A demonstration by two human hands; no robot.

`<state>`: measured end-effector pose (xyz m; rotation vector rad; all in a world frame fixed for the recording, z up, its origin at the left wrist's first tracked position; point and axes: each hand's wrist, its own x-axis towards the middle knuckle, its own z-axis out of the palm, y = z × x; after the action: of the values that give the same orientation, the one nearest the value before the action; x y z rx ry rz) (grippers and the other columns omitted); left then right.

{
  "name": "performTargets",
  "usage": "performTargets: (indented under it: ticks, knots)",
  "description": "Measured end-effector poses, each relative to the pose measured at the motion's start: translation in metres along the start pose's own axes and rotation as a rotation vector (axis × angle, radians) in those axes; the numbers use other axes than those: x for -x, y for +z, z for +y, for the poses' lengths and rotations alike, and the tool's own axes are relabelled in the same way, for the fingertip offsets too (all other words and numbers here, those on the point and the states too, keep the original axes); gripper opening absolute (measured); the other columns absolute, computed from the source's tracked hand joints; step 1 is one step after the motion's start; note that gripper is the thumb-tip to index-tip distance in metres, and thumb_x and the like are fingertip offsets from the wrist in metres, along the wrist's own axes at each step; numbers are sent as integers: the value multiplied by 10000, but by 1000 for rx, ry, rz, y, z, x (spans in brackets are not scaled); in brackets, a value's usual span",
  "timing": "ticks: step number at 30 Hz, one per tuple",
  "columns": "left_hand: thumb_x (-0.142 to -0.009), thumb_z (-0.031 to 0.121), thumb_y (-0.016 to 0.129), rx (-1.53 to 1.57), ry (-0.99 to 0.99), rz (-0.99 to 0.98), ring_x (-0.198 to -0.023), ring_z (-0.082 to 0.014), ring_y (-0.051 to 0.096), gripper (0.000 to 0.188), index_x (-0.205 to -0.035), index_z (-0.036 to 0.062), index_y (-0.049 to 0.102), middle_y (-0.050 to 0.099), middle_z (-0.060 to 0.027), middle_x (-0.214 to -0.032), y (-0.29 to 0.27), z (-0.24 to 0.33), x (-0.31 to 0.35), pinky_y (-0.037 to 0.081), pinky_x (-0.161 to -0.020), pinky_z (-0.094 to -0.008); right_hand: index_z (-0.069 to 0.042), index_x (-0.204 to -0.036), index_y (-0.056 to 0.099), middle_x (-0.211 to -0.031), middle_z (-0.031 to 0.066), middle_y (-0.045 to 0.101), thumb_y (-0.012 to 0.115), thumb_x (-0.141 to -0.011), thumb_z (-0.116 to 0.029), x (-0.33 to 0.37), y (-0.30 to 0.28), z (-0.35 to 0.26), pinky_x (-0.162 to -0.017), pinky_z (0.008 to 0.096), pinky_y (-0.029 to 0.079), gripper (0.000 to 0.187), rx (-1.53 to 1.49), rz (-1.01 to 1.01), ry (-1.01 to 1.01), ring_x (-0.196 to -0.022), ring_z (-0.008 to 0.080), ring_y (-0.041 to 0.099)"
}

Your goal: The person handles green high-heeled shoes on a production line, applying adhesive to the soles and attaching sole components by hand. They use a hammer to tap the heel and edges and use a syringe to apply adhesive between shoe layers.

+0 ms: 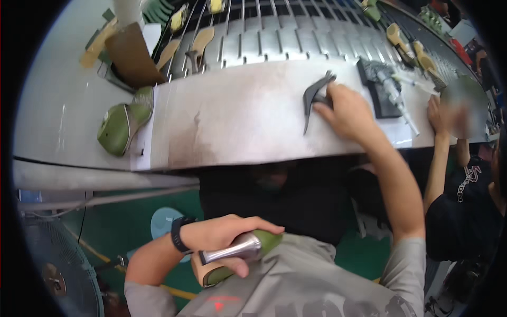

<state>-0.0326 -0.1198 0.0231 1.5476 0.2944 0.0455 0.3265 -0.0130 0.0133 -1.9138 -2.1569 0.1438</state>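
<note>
My left hand (219, 232), with a dark band at its wrist, is wrapped round a green shoe (270, 241) close to my body. The shoe has a shiny silver heel and a tan part showing below the hand. On the pale tabletop (237, 116), my right hand (349, 111) closes on a pair of dark lasting pincers (311, 98); the fingers partly cover its handle. To the right of that hand, a dark block (387, 103) bears a syringe-like tool (393, 92). Another green shoe (122, 127) sits at the table's left, beside a white sheet (142, 145).
Behind the table runs a rack of metal bars (264, 42) carrying tan shoe parts (203, 38). A brown board (129, 55) leans at the left back. At the right, a co-worker's hands (443, 113) are over the table. A fan (63, 264) stands lower left.
</note>
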Motion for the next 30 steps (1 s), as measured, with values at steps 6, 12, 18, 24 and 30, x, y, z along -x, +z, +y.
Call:
performTargets:
  ticks: [6,12,18,24,30]
  knots:
    - [-704,498,957,113,-67,24,-1372,-345,607,1062,-1506,-13,484,570,-219,-1534,14,-5,1,507,-1113,-378,60,-873,615,-687,123,589,742,-972,-361,19,-5,-6,-604,365,485,451,-529,-164,84,-653,193,608]
    - [-697,486,967,43,-73,-53,-1276,-362,666,1080,-1527,17,459,583,-189,-1527,14,-4,-17,558,-1045,-384,86,-1322,592,-949,77,748,825,-872,-56,149,5,-50,-752,257,570,526,-1565,31,12,-801,114,708]
    - [-734,564,921,81,-170,-161,-895,-368,740,1025,-1476,23,464,725,-137,-980,19,-1,-41,595,-796,-407,139,-1178,729,-810,141,763,916,-765,-226,192,-5,-62,-554,243,507,582,-1295,-193,-133,-605,149,688]
    - [-785,600,866,31,-68,-116,-993,-425,713,1004,-1493,21,454,709,-210,-1085,26,-9,-48,584,-859,-454,93,-1173,754,-962,240,793,911,-764,-72,200,-11,-60,-761,346,657,468,-1472,-333,-125,-822,305,812]
    - [-729,432,960,6,-95,-146,-1041,-333,738,1010,-1512,27,466,719,-156,-1242,23,-1,-52,595,-880,-391,84,-1163,761,-930,220,797,906,-774,-69,192,-13,-58,-749,344,659,442,-1441,-386,-141,-797,296,811]
